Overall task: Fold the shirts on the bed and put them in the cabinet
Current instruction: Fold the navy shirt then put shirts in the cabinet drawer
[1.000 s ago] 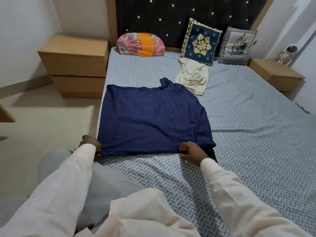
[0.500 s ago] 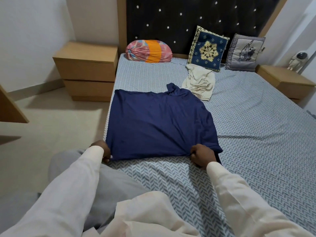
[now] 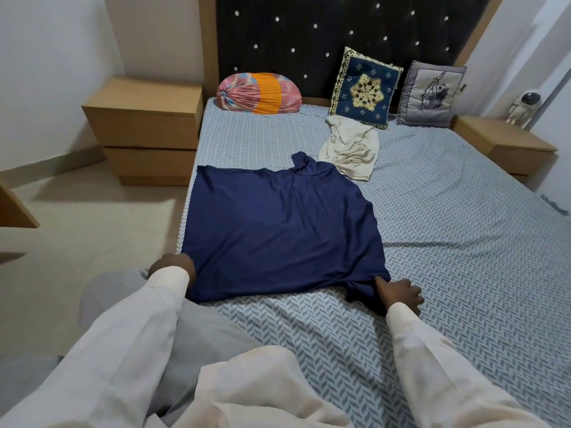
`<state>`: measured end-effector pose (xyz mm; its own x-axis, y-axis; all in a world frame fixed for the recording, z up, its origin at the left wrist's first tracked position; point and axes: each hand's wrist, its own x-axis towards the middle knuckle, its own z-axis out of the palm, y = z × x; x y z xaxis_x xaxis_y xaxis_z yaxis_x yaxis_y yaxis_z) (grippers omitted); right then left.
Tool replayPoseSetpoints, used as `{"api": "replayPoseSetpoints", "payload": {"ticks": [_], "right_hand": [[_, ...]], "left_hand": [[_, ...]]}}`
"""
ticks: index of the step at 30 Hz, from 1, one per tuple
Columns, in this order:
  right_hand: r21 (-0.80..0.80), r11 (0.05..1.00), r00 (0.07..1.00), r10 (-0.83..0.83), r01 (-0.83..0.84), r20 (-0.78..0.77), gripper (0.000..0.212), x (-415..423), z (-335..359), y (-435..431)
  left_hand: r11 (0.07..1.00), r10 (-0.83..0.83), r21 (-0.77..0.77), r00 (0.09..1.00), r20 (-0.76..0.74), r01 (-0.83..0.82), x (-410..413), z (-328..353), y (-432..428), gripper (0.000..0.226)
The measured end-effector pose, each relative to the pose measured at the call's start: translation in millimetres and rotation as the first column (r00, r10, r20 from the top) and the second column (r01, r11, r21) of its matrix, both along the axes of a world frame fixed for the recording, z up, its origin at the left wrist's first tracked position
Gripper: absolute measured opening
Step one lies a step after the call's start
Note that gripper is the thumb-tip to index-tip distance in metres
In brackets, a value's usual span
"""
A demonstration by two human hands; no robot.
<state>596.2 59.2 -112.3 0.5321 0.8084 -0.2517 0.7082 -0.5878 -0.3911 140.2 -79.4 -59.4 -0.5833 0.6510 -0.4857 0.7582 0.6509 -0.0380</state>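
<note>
Looking down from the head camera, a navy shirt [image 3: 278, 230] lies spread flat on the bed [image 3: 463, 273], along its left edge, with the collar toward the headboard [image 3: 309, 32] and the hem toward the person. The left hand [image 3: 173, 265] grips the near left corner of the hem at the mattress edge; its fingertips are hidden by the cloth. The right hand [image 3: 400, 293] pinches the near right corner, where the fabric bunches against the thumb, and its fingers are curled on the sheet. Both arms wear pale sleeves [image 3: 123, 350]. A crumpled cream shirt [image 3: 350, 149] lies farther up the bed, just beside the navy shirt's far right shoulder and against a blue embroidered cushion [image 3: 366, 88]. A grey cushion [image 3: 431, 94] leans next to that one, and a pink and orange bolster [image 3: 259, 92] lies at the left of the headboard. A left nightstand [image 3: 145, 125] and a right nightstand [image 3: 500, 143] flank the bed; the right one carries a small white figure [image 3: 525, 106].
</note>
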Motion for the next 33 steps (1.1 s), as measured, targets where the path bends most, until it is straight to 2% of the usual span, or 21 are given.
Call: {"api": "replayPoseSetpoints", "payload": {"ticks": [2, 5, 7, 9, 11, 13, 17, 19, 21, 24, 26, 28, 31, 33], "right_hand": [[0.004, 0.993, 0.993, 0.116, -0.116, 0.020, 0.062, -4.3, -2.5, 1.6], [0.079, 0.971, 0.972, 0.230, -0.225, -0.050, 0.038, -12.8, 3.0, 5.3], [0.151, 0.970, 0.959, 0.216, -0.190, -0.184, 0.027, -10.8, 8.6, 5.1], [0.184, 0.974, 0.944, 0.179, -0.130, -0.279, 0.030, -3.2, 15.0, 4.4], [0.204, 0.978, 0.942, 0.109, -0.045, -0.317, 0.034, 6.6, 21.0, 3.0], [0.203, 0.978, 0.956, 0.020, 0.041, -0.293, 0.034, 17.0, 22.9, 1.5], [-0.034, 0.999, 0.993, -0.007, 0.003, -0.116, 0.053, 38.2, 18.2, -2.8], [-0.096, 0.995, 0.998, -0.016, 0.011, -0.052, 0.051, 45.4, 17.4, -6.0], [-0.083, 0.996, 0.998, -0.027, 0.023, -0.050, 0.047, 49.6, 18.2, -3.6], [0.010, 0.998, 0.979, 0.065, -0.064, -0.192, 0.037, 42.7, 20.6, 11.8], [0.058, 0.990, 0.955, 0.141, -0.130, -0.261, 0.041, 31.6, 18.4, 22.1], [0.078, 0.984, 0.952, 0.177, -0.163, -0.251, 0.042, 22.0, 15.1, 28.7], [0.041, 0.996, 0.976, 0.087, -0.081, -0.200, 0.021, 17.9, 12.9, 31.5], [0.022, 0.999, 0.990, -0.036, 0.039, -0.136, 0.037, 19.6, 11.9, 30.5]], "left_hand": [[0.986, -0.114, 0.119, 0.994, -0.003, 0.113, 5.0, 4.8, 9.4, 0.052], [0.931, -0.352, 0.159, 0.923, 0.154, 0.328, 28.3, 9.5, 28.2, 0.082], [0.902, -0.432, 0.118, 0.873, 0.224, 0.416, 51.0, 11.0, 41.4, 0.094], [0.877, -0.471, 0.048, 0.838, 0.276, 0.477, 72.3, 8.1, 51.5, 0.100], [0.840, -0.505, -0.056, 0.815, 0.285, 0.540, 88.3, 1.5, 57.5, 0.105], [0.801, -0.548, -0.142, 0.808, 0.217, 0.581, 94.4, -3.3, 57.6, 0.108], [0.795, -0.574, -0.138, 0.806, 0.147, 0.591, 90.5, -5.5, 54.3, 0.106], [0.804, -0.575, -0.102, 0.809, 0.121, 0.586, 88.6, -9.3, 52.0, 0.104], [0.804, -0.582, -0.086, 0.809, 0.087, 0.588, 87.8, -12.6, 49.5, 0.104], [0.798, -0.591, -0.083, 0.803, 0.080, 0.596, 88.1, -15.2, 47.6, 0.103], [0.796, -0.596, -0.072, 0.799, 0.082, 0.601, 88.6, -15.0, 47.8, 0.104], [0.797, -0.592, -0.074, 0.799, 0.105, 0.599, 89.1, -15.5, 47.6, 0.112], [0.826, -0.548, -0.068, 0.825, 0.141, 0.560, 89.6, -12.2, 47.7, 0.115], [0.859, -0.501, -0.032, 0.852, 0.155, 0.511, 88.2, -12.6, 50.1, 0.103]]}}
